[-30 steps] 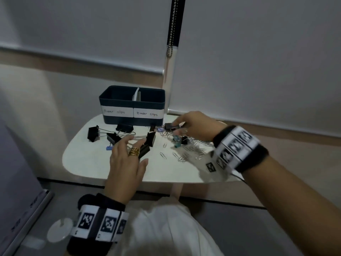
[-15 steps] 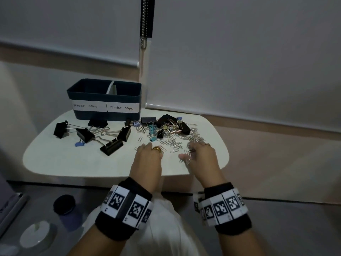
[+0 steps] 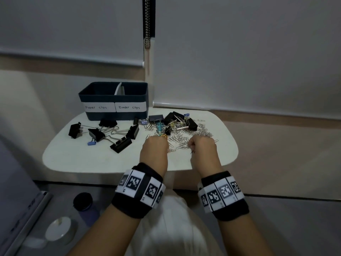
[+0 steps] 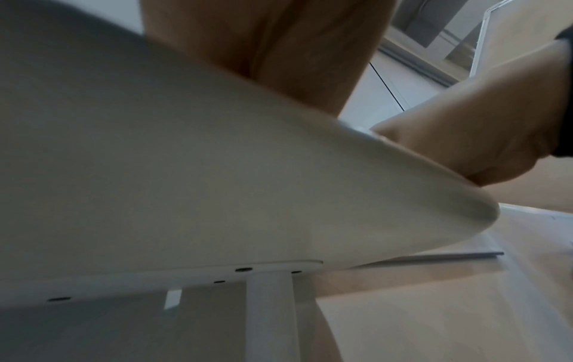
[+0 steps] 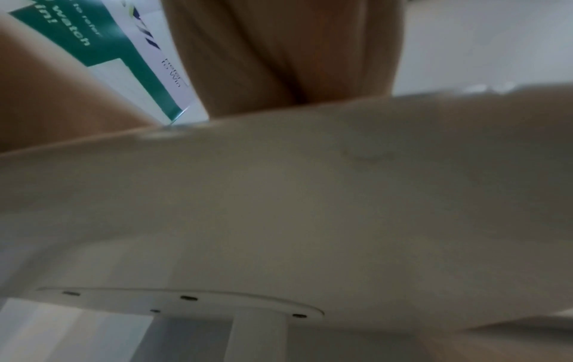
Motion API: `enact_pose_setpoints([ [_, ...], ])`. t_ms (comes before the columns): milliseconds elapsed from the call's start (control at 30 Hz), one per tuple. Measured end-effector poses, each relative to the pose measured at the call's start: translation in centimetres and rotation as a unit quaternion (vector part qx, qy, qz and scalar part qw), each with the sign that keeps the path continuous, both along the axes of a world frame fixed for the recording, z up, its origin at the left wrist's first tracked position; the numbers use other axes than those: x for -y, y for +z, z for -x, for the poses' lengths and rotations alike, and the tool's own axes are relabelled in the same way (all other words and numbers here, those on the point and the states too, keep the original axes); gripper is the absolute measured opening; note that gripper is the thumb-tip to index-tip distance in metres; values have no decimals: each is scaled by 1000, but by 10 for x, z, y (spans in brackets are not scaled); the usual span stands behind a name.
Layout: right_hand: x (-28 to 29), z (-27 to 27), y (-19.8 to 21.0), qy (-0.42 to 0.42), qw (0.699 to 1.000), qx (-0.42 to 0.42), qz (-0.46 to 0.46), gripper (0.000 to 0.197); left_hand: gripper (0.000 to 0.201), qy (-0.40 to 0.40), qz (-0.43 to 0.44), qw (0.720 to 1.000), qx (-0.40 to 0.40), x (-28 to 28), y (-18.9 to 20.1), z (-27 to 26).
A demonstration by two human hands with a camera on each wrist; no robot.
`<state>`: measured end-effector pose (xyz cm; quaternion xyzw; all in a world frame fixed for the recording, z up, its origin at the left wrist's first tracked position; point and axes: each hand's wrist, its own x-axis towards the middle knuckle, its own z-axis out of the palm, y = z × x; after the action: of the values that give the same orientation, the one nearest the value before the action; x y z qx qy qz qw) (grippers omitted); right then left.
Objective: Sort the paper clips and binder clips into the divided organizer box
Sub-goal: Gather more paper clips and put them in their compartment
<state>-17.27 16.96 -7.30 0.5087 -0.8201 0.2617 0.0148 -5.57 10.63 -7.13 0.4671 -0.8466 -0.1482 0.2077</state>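
Note:
The dark blue organizer box point(image 3: 113, 97) stands at the table's back left, its compartments labelled "Paper clips" on the left and "Binder clips" on the right. Several black binder clips point(image 3: 120, 144) lie in front of it. A mixed pile of clips point(image 3: 175, 122) sits mid-table, with silver paper clips point(image 3: 181, 142) spread nearer me. My left hand point(image 3: 156, 143) rests knuckles-up at the spread's near edge, fingers curled under and hidden. My right hand point(image 3: 199, 145) is a fist on the paper clips, with one clip sticking out below the thumb. Both wrist views show only the table's underside point(image 4: 186, 171).
The small white table point(image 3: 73, 159) has a rounded front edge just behind my wrists. On the floor at the left stand a bottle with a black cap point(image 3: 83, 202) and a white round lid point(image 3: 59, 230). A blind chain point(image 3: 147, 21) hangs behind the box.
Both hands came back toward me, from the binder clips and the far pile to the near paper clips. Their fingers have curled in since half a second ago.

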Motion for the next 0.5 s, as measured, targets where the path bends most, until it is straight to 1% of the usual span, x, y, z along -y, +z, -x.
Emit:
enact_pose_setpoints([
  [67, 1, -2, 1, 3, 1000, -20, -9, 33, 28, -4, -9, 1000, -2, 3, 0, 0],
  [167, 0, -3, 4, -5, 1000, -18, -17, 29, 24, -9, -31, 999, -29, 11, 0, -7],
  [233, 3, -1, 4, -15, 999, -21, -27, 26, 22, -18, -20, 999, -35, 13, 6, -15],
  [333, 9, -1, 0, -32, 999, -34, -18, 22, 24, -26, 16, 997, -64, 18, 24, -33],
  [433, 11, -2, 0, -44, 998, -33, -30, 24, 19, 8, 9, 992, -126, 37, 53, -57],
  [500, 12, -3, 4, -55, 998, -27, -34, 25, 20, 39, 16, 990, -137, 60, 77, -69],
])
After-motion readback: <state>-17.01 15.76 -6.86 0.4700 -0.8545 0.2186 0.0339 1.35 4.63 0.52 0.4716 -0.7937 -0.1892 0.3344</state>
